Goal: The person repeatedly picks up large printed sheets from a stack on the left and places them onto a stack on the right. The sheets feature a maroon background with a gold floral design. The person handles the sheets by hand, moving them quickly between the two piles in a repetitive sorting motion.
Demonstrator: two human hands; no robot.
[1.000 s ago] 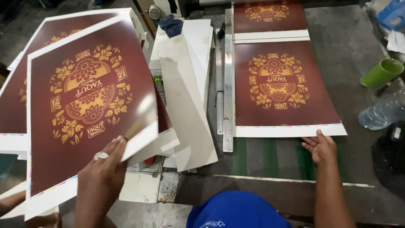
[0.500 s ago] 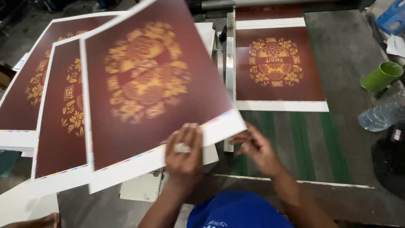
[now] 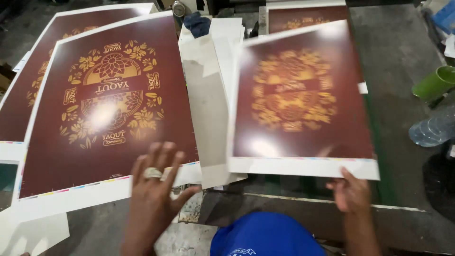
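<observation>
Head view: blue cap (image 3: 265, 237) cut off at bottom edge; left hand (image 3: 154, 194) spread open over the left maroon sheet (image 3: 109, 104); right hand (image 3: 353, 194) pinches the blurred right maroon sheet (image 3: 298, 95), long axis running toward frame top; green cup (image 3: 433, 83) at right edge.

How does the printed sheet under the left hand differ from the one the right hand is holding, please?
The left sheet lies flat on a stack, its gold pattern sharp, with the left hand spread over its bottom edge. The right sheet looks blurred and raised above the green table, gripped at its white bottom margin by the right hand. The left sheet also appears larger in view. Both are glossy maroon prints with gold ornament and white margins.
</observation>
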